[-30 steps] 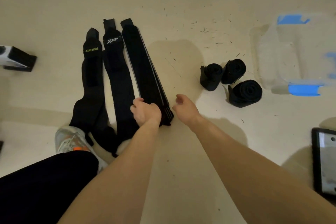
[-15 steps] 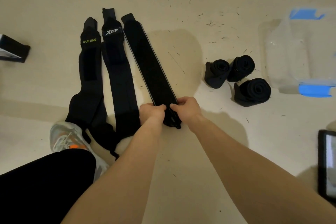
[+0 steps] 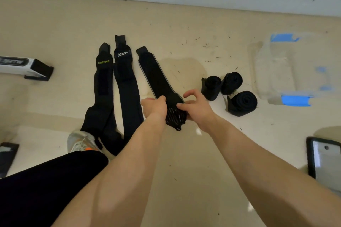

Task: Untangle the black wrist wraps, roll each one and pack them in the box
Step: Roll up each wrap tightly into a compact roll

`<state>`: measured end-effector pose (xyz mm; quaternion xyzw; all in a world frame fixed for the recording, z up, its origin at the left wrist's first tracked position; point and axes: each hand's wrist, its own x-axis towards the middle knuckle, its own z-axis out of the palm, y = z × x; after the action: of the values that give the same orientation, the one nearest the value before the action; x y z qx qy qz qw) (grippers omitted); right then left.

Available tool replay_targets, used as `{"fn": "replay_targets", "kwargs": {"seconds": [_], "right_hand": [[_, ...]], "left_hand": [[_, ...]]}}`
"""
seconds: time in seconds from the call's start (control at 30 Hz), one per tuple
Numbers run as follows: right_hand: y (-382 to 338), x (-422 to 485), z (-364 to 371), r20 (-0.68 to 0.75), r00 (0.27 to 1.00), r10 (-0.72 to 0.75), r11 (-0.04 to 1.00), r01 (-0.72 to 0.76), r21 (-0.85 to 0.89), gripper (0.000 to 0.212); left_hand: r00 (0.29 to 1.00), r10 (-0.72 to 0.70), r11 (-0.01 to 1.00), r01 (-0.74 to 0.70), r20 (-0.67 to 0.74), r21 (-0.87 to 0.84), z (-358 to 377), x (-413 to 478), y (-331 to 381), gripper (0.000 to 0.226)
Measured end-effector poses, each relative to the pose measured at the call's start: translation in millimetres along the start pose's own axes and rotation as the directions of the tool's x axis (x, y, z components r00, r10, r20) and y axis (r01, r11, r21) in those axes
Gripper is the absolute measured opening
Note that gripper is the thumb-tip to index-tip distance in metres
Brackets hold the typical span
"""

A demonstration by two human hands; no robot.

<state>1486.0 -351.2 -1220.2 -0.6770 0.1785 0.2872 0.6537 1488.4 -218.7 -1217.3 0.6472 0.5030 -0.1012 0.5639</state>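
Three black wrist wraps lie stretched out on the beige floor. The rightmost wrap (image 3: 156, 77) has its near end curled into a small roll (image 3: 175, 116). My left hand (image 3: 155, 107) grips the roll's left side. Fingertips of my right hand (image 3: 195, 106) pinch its right side, the other fingers lifted. The wrap marked XUEYING (image 3: 102, 83) and the wrap marked XTEP (image 3: 125, 83) lie flat to the left. Three rolled wraps (image 3: 229, 92) sit together on the right. Beyond them stands the clear plastic box (image 3: 287, 68) with blue clips.
A white and black carton (image 3: 25, 67) lies at the far left. A phone (image 3: 324, 160) rests on the floor at the right edge. My shoe (image 3: 79, 143) and dark trouser leg (image 3: 46, 184) are at the lower left, on the wraps' near ends. A wall base runs along the top.
Both hands closed on the near end of the rightmost wrap and rolled it away from me; the flat length is shorter and the roll thicker.
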Motion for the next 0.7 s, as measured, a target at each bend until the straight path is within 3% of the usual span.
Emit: {"fn": "replay_targets", "kwargs": {"seconds": [0.17,0.23,0.3,0.4,0.5,0.57,0.7], "right_hand": [[-45.8,-31.4,-4.6,-0.008,0.992,-0.123,0.992,0.123,-0.012,0.008],[-64.6,-46.2,-8.2,0.005,0.990,-0.141,0.989,0.141,0.044,0.005],[-83.5,-61.4,-12.8,0.048,0.986,-0.159,0.983,0.154,0.105,0.003],[-112.0,-86.7,-20.1,0.095,0.983,-0.157,0.969,0.134,0.208,0.025],[-136.8,-115.5,-32.2,0.146,0.958,-0.245,0.948,0.206,0.243,0.044],[-152.8,-136.7,-42.0,0.183,0.928,-0.324,0.934,0.282,0.221,0.040],[-186.8,-177.9,-55.2,0.136,0.892,-0.432,0.895,0.404,0.190,0.033]], "left_hand": [[0.978,0.189,0.974,-0.198,0.094,0.109,-24.9,-40.6,42.1,0.007],[0.965,0.212,0.963,-0.233,0.151,0.135,-36.9,-57.4,66.0,0.024],[0.951,0.207,0.963,-0.240,0.229,0.125,-52.0,-77.9,90.4,0.026],[0.901,0.226,0.944,-0.296,0.371,0.144,-78.9,-111.5,121.9,0.027],[0.793,0.207,0.973,-0.229,0.573,-0.035,-108.1,-142.1,151.0,0.036],[0.677,0.207,0.978,-0.147,0.706,-0.146,-124.4,-161.6,167.1,0.040],[0.508,0.296,0.951,-0.238,0.809,-0.198,-140.5,-199.3,190.0,0.035]]}}
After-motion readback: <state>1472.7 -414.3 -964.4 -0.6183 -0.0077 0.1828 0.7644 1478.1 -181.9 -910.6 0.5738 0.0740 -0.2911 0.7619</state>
